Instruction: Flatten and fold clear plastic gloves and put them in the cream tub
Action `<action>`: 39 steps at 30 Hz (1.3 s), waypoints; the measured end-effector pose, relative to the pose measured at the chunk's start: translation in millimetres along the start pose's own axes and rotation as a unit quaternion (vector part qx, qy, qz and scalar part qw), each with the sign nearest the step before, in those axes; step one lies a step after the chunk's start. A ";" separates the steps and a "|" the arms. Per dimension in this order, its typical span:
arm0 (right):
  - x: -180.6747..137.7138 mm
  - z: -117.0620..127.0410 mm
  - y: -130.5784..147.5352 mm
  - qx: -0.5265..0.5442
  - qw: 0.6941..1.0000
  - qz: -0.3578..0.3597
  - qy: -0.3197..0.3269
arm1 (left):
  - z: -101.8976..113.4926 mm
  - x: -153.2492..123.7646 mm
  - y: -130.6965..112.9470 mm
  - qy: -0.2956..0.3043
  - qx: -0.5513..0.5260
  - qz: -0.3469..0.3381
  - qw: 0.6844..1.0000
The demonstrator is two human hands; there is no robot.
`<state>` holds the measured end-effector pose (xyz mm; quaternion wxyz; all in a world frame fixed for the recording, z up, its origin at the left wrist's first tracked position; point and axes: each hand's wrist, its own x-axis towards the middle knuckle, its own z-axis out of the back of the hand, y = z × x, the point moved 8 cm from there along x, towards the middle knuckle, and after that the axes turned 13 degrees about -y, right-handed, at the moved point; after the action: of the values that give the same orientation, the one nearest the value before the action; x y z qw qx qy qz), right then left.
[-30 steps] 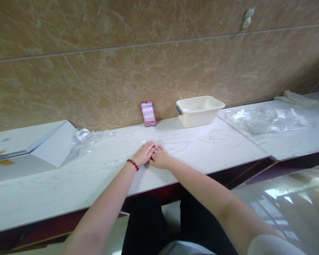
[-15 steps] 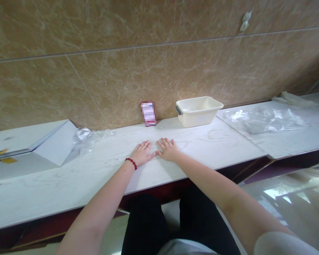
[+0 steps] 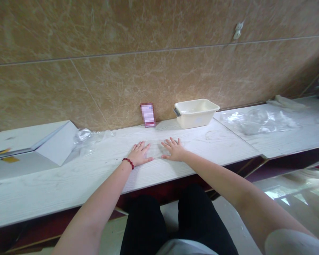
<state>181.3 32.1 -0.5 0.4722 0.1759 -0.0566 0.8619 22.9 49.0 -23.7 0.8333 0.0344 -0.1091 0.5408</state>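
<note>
My left hand [image 3: 138,155], with a red bead bracelet [image 3: 128,163] at the wrist, lies flat on the white wood-grain counter [image 3: 154,173], fingers spread. Beside it, a short gap to the right, my right hand [image 3: 173,150] is pressed flat too, its fingers apart. Between and under the palms shows a faint clear sheet [image 3: 156,148], seemingly thin plastic; its outline is hard to make out. Neither hand grips anything. Beyond the hands, a small red-edged packet or card [image 3: 148,115], blurred out, leans against the wall, and a cream plastic tub [image 3: 195,120] stands to its right.
A white box [image 3: 53,145] with an angled flap sits at the left, crumpled clear plastic [image 3: 89,138] against it. More clear plastic bags [image 3: 257,121] and a pale cloth-like thing [image 3: 285,102] lie at the right. A brown marbled wall [image 3: 149,78] rises behind the counter.
My hands have slid apart, the left one leftward and the right one rightward, from nearly touching thumbs. The faint clear sheet now shows between them. The view has shifted slightly.
</note>
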 end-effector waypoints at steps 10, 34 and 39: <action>-20.9 35.6 26.9 0.014 0.971 0.237 -0.034 | 0.7 -0.8 0.0 -0.006 -0.007 0.006 1.000; -1.9 44.6 44.2 -0.028 0.966 0.251 -0.053 | 9.7 -15.3 -60.2 -0.049 -0.089 0.038 0.994; 5.2 63.5 34.9 0.090 0.967 0.219 -0.097 | 19.6 -9.9 -56.4 -0.033 -0.144 0.049 0.988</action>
<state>165.4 0.3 62.9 0.2463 0.2839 -0.0618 0.9246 67.4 13.4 -3.4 0.7978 -0.0738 -0.2146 0.5586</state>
